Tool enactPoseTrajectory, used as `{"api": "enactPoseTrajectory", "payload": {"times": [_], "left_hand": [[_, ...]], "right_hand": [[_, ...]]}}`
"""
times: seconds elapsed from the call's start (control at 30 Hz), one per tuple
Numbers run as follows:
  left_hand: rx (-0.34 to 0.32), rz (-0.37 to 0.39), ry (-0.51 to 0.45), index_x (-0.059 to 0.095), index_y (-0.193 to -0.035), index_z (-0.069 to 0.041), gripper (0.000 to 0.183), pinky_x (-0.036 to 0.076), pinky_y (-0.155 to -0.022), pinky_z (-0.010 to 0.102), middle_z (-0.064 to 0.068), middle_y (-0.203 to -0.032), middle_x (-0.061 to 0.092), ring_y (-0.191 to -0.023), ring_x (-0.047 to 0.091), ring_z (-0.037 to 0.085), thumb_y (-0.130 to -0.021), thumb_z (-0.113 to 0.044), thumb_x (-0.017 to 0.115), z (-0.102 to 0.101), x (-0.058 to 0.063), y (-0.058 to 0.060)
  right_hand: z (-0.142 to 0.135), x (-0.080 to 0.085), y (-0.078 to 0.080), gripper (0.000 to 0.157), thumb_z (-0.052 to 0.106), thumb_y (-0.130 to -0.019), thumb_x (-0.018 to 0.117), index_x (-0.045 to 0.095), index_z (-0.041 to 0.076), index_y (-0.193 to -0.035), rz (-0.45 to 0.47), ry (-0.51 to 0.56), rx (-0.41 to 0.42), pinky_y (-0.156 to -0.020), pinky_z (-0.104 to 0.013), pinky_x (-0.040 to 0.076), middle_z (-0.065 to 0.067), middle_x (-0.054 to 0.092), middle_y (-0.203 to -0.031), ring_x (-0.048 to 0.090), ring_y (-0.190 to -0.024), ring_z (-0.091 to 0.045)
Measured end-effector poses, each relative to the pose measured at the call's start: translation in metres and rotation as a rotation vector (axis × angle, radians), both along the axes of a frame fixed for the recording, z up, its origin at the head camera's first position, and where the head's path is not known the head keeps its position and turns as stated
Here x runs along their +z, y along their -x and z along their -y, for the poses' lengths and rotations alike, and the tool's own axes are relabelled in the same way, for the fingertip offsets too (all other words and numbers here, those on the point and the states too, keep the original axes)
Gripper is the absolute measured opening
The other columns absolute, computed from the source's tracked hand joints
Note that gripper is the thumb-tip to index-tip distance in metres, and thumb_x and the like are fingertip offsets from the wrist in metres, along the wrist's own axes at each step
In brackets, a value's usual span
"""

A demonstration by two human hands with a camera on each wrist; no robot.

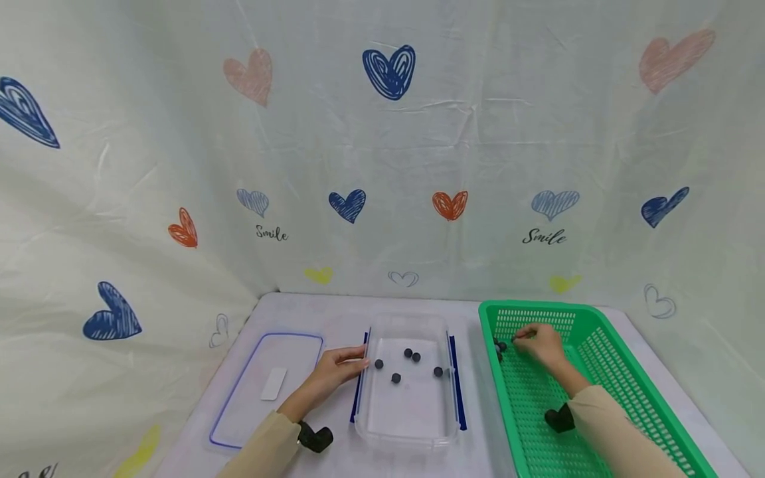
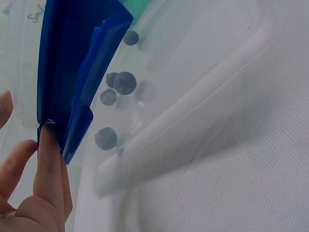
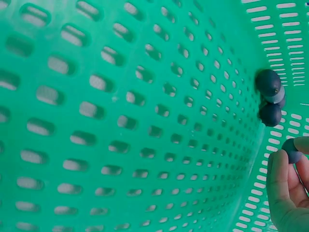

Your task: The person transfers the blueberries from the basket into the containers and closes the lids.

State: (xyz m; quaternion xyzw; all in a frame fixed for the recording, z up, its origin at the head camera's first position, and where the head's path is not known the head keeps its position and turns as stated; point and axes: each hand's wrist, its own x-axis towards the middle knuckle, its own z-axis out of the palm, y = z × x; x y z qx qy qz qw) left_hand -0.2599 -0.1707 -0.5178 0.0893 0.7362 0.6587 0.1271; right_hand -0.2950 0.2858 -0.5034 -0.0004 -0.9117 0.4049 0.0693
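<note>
My left hand [image 1: 332, 373] holds the left side of a clear plastic container [image 1: 406, 431], with a finger against its hanging blue locking flap [image 2: 72, 63]. Several dark blueberries [image 1: 396, 378] lie scattered on the container's floor. Over in the green basket [image 1: 508, 405], my right hand [image 1: 540, 344] pinches one blueberry [image 3: 291, 151] between thumb and fingertips. A small cluster of other blueberries [image 3: 268, 82] rests close by, against the basket's left wall.
Left of the container lies its clear lid [image 1: 265, 392] with a blue seal, a white label [image 1: 273, 384] within its outline. A second blue flap [image 1: 457, 385] sticks out on the container's right. Behind the table hangs a white curtain [image 1: 406, 146] printed with hearts.
</note>
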Motion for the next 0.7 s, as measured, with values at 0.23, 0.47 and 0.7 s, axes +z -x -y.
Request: {"api": "enactPoseTrajectory", "payload": {"times": [0.23,0.47,0.7], "left_hand": [[-0.007,0.002,-0.005,0.050,-0.140,0.008,0.063,0.052,-0.097,0.032,0.027,-0.144,0.047,-0.116,0.061,0.023,-0.093,-0.026,0.074,0.001,-0.001,0.002],[-0.002,0.002,0.010,0.052,-0.140,0.007,0.060,0.052,-0.097,0.033,0.026,-0.143,0.050,-0.118,0.061,0.024,-0.094,-0.025,0.073,0.000,0.000,0.001],[-0.004,-0.002,0.013,0.051,-0.140,0.007,0.062,0.052,-0.097,0.034,0.026,-0.142,0.051,-0.117,0.062,0.024,-0.093,-0.026,0.073,0.001,0.001,0.000]], "right_hand": [[0.001,0.010,-0.002,0.014,0.002,-0.087,0.069,0.069,-0.009,-0.096,0.019,-0.018,0.018,-0.059,-0.039,0.054,-0.019,0.066,-0.090,0.062,-0.078,-0.031],[0.003,0.019,-0.004,0.014,0.005,-0.089,0.069,0.069,-0.007,-0.098,0.034,-0.016,0.024,-0.061,-0.040,0.053,-0.018,0.065,-0.092,0.060,-0.087,-0.036],[0.004,0.029,-0.006,0.016,0.006,-0.090,0.069,0.068,-0.007,-0.100,0.033,-0.008,0.038,-0.067,-0.044,0.054,-0.018,0.064,-0.095,0.058,-0.093,-0.040]]}}
